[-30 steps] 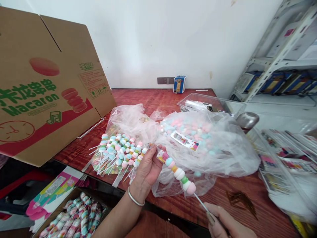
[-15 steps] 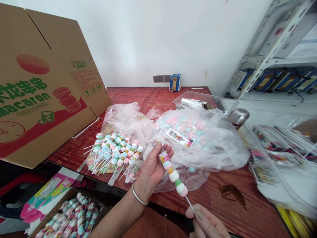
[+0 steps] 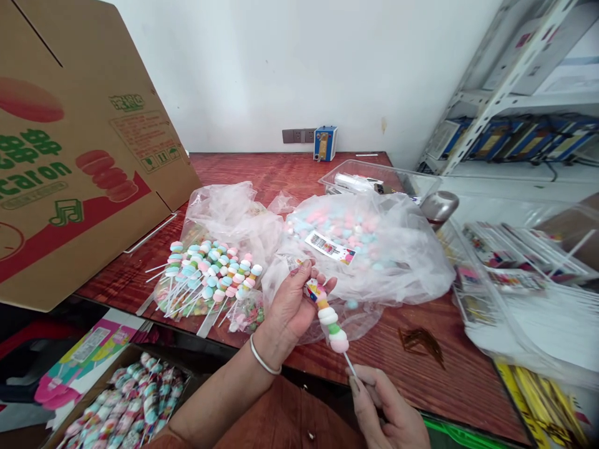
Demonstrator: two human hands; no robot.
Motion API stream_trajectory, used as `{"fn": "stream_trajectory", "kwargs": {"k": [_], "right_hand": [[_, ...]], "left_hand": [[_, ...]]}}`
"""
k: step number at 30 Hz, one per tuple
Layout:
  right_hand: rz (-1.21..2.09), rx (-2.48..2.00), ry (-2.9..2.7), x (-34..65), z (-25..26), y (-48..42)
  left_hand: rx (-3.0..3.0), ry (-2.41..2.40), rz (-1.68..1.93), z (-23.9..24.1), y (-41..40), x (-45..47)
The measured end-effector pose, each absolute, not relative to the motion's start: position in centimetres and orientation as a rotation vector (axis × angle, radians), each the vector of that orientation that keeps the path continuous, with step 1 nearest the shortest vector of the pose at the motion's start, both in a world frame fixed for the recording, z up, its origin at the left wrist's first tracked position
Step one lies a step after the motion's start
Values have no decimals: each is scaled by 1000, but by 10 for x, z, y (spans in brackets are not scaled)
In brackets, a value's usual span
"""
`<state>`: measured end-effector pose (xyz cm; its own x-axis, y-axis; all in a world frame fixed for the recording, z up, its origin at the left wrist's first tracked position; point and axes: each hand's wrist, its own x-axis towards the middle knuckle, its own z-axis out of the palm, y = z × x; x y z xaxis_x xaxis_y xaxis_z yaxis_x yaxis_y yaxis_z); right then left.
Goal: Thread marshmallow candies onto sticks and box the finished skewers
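Note:
A marshmallow skewer (image 3: pixel 332 328) slants in front of me, its pink, white, green and orange pieces stacked on a white stick. Low on that stick, my right hand (image 3: pixel 386 405) pinches it between thumb and fingers. My left hand (image 3: pixel 294 302) grips a small printed wrapper (image 3: pixel 316 290) around the skewer's upper end; the topmost pieces are hidden in it. Several unwrapped marshmallow skewers (image 3: pixel 213 271) lie left of my left hand on a clear bag. Behind my hands, a printed wrapper (image 3: pixel 331 247) rests on a big translucent bag (image 3: pixel 402 255) of loose marshmallows.
A tall cardboard box (image 3: pixel 100 156) stands at the left. Below it, an open carton (image 3: pixel 185 390) holds wrapped skewers. At the right are clear bins (image 3: pixel 486 299) with wrappers and sticks, and brown twist ties (image 3: pixel 421 343). A blue device (image 3: pixel 324 143) stands by the wall.
The skewer's upper end has gone further into the wrapper, covering the blue piece. My right hand has moved up a little and turned. The whole view has shifted slightly.

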<state>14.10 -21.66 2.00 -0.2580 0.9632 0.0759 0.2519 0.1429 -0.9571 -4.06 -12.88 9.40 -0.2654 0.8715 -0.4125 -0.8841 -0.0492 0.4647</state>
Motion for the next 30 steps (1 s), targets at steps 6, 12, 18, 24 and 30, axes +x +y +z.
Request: {"fn": "stream_trajectory", "kwargs": {"k": [6, 12, 18, 24, 30], "right_hand": [[80, -933, -2087, 149, 22, -196], [480, -1047, -1917, 141, 34, -192], [1780, -1136, -1182, 126, 41, -198], [241, -957, -2054, 126, 29, -187], [-272, -832, -2288, 140, 25, -175]], "left_hand": [[51, 762, 1632, 95, -131, -35], [117, 728, 1554, 88, -133, -31], [127, 598, 1473, 78, -131, -31], [31, 706, 1466, 77, -127, -25], [6, 793, 1432, 78, -123, -29]]}}
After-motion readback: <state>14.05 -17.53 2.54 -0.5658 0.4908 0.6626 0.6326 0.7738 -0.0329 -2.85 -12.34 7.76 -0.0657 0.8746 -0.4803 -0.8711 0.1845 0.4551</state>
